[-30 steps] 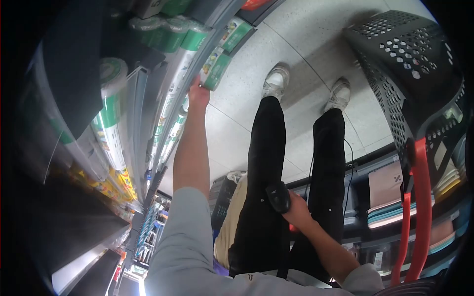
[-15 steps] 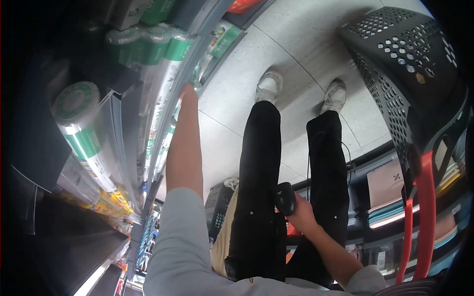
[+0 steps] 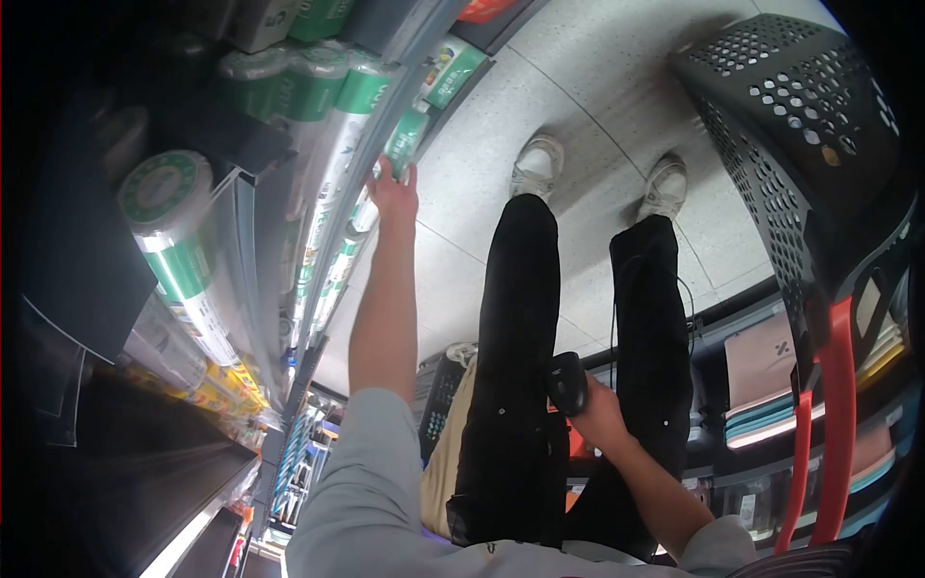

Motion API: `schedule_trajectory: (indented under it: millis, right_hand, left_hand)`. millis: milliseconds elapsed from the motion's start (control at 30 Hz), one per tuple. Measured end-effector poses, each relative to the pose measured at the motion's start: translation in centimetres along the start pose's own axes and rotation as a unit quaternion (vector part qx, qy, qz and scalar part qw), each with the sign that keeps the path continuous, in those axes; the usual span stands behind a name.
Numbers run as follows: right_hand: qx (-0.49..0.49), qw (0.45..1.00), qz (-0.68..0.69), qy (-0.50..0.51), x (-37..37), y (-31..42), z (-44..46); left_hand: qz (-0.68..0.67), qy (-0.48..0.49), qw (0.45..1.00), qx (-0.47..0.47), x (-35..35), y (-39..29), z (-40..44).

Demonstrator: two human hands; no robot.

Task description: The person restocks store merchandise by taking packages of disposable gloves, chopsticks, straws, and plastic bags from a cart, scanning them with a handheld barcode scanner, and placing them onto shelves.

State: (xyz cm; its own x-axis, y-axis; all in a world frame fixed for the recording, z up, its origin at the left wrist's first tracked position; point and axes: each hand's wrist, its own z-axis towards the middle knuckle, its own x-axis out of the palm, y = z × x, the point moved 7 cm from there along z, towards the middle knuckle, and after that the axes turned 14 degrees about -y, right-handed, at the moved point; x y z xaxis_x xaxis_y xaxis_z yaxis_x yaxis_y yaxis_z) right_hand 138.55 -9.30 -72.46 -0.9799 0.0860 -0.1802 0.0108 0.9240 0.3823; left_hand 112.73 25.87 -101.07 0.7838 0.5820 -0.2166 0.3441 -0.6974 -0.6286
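My left hand (image 3: 396,196) is at the front of a lower shelf at left, its fingers apart. The fingertips are beside the near end of a green-and-white wrapped roll (image 3: 406,141); whether they touch it I cannot tell. More rolls in clear wrap with green labels (image 3: 366,85) stand on the shelf above. Low in front of my body, my right hand (image 3: 599,420) is closed around a black handheld device, which looks like a barcode scanner (image 3: 568,383). A thin dark cable hangs by my right leg.
A black perforated shopping basket (image 3: 771,183) with red handles (image 3: 836,405) is at the right. Another large green-and-white roll (image 3: 169,197) sits on the left shelving. Folded goods in pink and teal (image 3: 761,371) lie on shelving at lower right. Tiled floor (image 3: 578,67) lies ahead.
My left hand, mostly hidden at the shelf edge before, has come into view with its fingers spread. The view has shifted slightly. My right hand still holds the device.
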Motion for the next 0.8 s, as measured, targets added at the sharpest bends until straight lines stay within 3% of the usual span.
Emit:
schedule_trajectory:
  millis: [33, 167, 367, 567, 700, 800]
  right_hand:
    - [0.001, 1.0, -0.003, 0.001, 0.0, 0.0, 0.0]
    - [0.02, 1.0, -0.011, 0.007, -0.2, -0.1, 0.1]
    - [0.032, 0.999, -0.006, 0.018, -0.3, -0.2, 0.0]
    - [0.02, 1.0, -0.013, 0.009, -0.3, -0.5, 0.0]
    - [0.026, 0.999, -0.004, 0.029, -0.1, 0.1, 0.0]
    - [0.047, 0.998, -0.023, 0.036, -0.3, -0.2, 0.1]
  left_hand:
    - [-0.01, -0.059, 0.998, -0.001, -1.0, 0.6, -1.1]
    - [0.049, 0.093, 0.994, 0.015, -2.3, 2.5, -4.2]
    - [0.067, 0.14, 0.987, 0.047, 0.1, 2.0, -4.5]
    - [0.088, 0.063, 0.991, 0.078, -0.4, -0.3, -1.0]
    - [0.078, 0.105, 0.989, 0.072, -0.3, 0.1, -1.4]
    - [0.083, 0.081, 0.989, 0.089, 0.0, 0.5, -2.2]
